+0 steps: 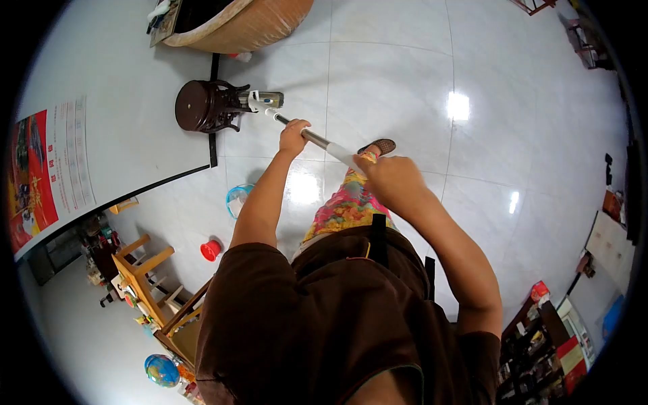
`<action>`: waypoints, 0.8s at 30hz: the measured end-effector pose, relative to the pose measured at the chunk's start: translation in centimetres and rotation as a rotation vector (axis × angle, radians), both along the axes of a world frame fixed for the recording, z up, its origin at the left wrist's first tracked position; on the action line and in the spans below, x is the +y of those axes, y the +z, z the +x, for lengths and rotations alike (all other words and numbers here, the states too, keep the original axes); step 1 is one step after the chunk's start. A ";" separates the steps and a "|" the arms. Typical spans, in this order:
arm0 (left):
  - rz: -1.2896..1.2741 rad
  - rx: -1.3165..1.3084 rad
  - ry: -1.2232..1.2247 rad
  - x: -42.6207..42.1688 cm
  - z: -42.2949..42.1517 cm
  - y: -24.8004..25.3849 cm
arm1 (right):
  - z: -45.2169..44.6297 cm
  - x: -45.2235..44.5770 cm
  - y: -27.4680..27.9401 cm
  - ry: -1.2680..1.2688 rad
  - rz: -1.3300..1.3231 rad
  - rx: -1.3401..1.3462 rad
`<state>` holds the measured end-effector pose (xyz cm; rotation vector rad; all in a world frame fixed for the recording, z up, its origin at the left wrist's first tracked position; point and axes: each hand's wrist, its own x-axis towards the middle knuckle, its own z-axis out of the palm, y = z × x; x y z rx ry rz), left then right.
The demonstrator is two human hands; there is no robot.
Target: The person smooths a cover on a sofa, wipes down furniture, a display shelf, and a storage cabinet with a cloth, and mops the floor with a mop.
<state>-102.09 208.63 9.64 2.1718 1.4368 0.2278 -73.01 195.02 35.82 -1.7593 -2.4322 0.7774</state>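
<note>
A long metal pole (316, 139) with a white grip section slants from my body toward the upper left. My left hand (294, 137) is wrapped round its middle, and my right hand (395, 181) is closed on its near end, slightly blurred. At the far end of the pole, a white joint (254, 101) meets a flat head (272, 99) on the floor, partly beneath a dark carved wooden stool (197, 106).
A large clay pot (250, 27) stands at the upper left. On the tiled floor (378, 81) are a blue-rimmed bin (231, 200) and a red bucket (210, 250). Wooden chairs (145, 277) are at the lower left, a crowded shelf (533, 344) at the lower right.
</note>
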 end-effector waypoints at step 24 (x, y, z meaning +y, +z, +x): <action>-0.139 -0.276 -0.668 -8.4 28.6 6.3 | 12.7 -15.3 15.1 -0.860 -0.353 -0.133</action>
